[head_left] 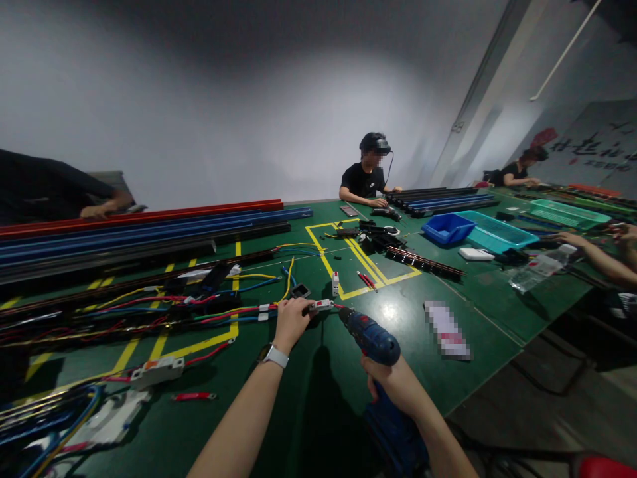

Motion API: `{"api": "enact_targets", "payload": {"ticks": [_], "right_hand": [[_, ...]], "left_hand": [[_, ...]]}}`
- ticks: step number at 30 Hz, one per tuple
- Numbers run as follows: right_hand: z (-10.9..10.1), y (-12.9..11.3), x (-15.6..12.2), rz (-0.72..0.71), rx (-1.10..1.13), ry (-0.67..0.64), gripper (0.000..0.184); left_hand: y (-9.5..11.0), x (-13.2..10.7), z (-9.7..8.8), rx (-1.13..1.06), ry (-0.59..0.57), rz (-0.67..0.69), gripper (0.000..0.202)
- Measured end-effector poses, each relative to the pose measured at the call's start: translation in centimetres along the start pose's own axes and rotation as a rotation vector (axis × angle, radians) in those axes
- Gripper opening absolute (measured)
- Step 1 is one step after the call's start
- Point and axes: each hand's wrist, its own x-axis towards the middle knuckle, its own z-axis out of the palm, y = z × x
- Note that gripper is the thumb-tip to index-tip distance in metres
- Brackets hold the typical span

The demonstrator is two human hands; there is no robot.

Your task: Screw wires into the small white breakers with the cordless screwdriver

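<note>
My left hand (292, 320), a watch on its wrist, is closed around a small white circuit breaker (323, 305) just above the green table. Red, green and blue wires (249, 312) with white tags run from the left to this hand. My right hand (391, 382) grips a blue cordless drill (371, 336). Its bit points left at the end of the breaker, with a bit of red beside it; whether it touches a screw cannot be made out. A second white breaker (335, 283) stands upright just behind. A small black box (300, 291) lies beside my left fingers.
Short red wires (367, 280) and a phone-like blurred item (446, 330) lie on the table (318, 398). Long rails (149, 232) and wiring fill the left. Blue bin (448, 228), turquoise basket (492, 230) and plastic bottle (542, 267) stand right. Other people sit around.
</note>
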Motion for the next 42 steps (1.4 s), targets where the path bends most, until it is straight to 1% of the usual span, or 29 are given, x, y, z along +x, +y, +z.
{"api": "enact_targets", "payload": {"ticks": [7, 17, 24, 31, 35, 38, 42], "right_hand": [[-0.05, -0.35, -0.09, 0.009, -0.026, -0.008, 0.024], [-0.04, -0.77, -0.23, 0.006, -0.034, -0.008, 0.024], [-0.07, -0.4, -0.1, 0.018, -0.023, 0.006, 0.023], [-0.15, -0.59, -0.08, -0.007, -0.016, -0.023, 0.023], [-0.07, -0.75, -0.28, 0.008, -0.005, -0.003, 0.021], [-0.05, -0.68, -0.34, -0.013, -0.004, 0.008, 0.019], [-0.1, -0.6, -0.19, -0.011, -0.006, 0.002, 0.02]], "left_hand": [[0.11, -0.01, -0.1, 0.012, -0.004, -0.008, 0.026], [-0.17, -0.01, 0.13, 0.007, 0.022, 0.021, 0.024], [-0.2, 0.04, 0.22, 0.008, 0.008, 0.006, 0.024], [-0.15, -0.03, 0.12, 0.02, 0.005, 0.022, 0.025], [-0.12, -0.08, 0.16, 0.029, 0.006, 0.01, 0.024], [-0.08, -0.09, 0.14, 0.023, 0.008, 0.007, 0.023], [-0.09, -0.1, 0.1, 0.012, 0.013, 0.012, 0.024]]}}
